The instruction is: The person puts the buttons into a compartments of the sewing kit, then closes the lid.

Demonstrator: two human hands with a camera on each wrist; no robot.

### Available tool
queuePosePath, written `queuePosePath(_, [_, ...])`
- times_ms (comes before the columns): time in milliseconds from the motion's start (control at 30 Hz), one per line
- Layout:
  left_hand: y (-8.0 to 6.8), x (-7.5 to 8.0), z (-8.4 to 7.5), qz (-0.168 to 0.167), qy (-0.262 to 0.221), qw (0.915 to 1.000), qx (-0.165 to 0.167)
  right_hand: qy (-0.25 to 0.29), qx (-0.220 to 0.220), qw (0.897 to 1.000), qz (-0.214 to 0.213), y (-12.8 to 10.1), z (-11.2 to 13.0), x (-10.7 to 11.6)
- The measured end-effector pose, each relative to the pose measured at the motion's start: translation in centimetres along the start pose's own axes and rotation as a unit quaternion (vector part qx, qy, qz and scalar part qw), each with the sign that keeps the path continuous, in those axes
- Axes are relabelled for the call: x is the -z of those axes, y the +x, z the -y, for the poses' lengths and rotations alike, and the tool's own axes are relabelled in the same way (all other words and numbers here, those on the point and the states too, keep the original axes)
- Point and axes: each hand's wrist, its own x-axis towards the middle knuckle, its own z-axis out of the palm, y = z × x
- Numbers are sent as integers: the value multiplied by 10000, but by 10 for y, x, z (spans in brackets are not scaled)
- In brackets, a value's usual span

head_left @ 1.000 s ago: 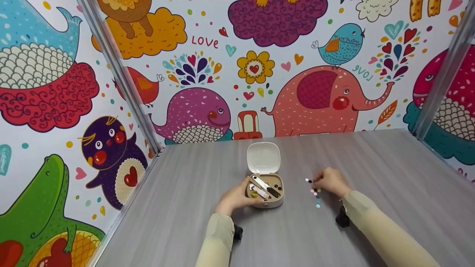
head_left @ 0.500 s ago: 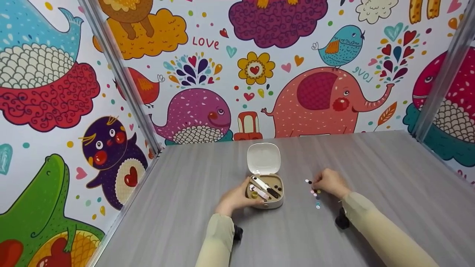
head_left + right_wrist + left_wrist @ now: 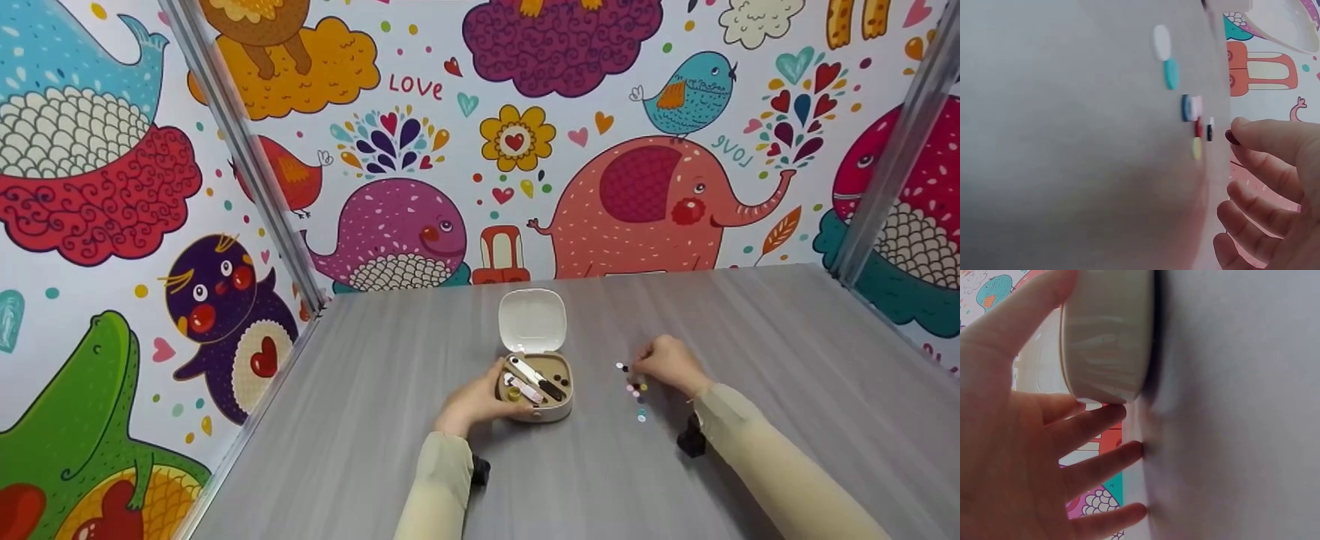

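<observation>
1. A small cream case (image 3: 534, 390) sits near the middle of a grey table (image 3: 750, 330), its hinged lid (image 3: 532, 320) standing open toward the far wall. Inside lie a few small tools and some dark round pieces; they are too small to name surely.
2. The left hand (image 3: 472, 401) grasps the case from its left side. In the left wrist view the thumb (image 3: 1027, 309) lies along the case wall (image 3: 1106, 337) and the fingers (image 3: 1095, 422) reach under and beside it down to the table. This hold probably steadies the case.
3. Just right of the case, a loose scatter of small coloured buttons (image 3: 637, 390) lies flat on the table: white, teal, blue, red, yellow and dark ones in the right wrist view (image 3: 1193, 112).
4. The right hand (image 3: 667, 365) rests at the far end of that scatter, fingers curled. Its fingertips (image 3: 1241, 132) appear to pinch one dark red button (image 3: 1231, 137), perhaps just lifted from the table.
5. Both arms wear pale yellow sleeves (image 3: 757, 457); a small black device (image 3: 690, 442) sits at each wrist.
6. The table has a streaked grey wood-grain top. Walls (image 3: 420, 150) with bright cartoon animals, hearts and the word LOVE enclose it on three sides, joined by metal posts (image 3: 247, 165).
</observation>
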Motion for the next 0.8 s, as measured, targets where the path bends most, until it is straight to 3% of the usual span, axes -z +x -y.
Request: queuePosePath(800, [0, 2, -1, 0, 163, 9998, -72, 210, 46, 9997, -99, 6, 19, 16])
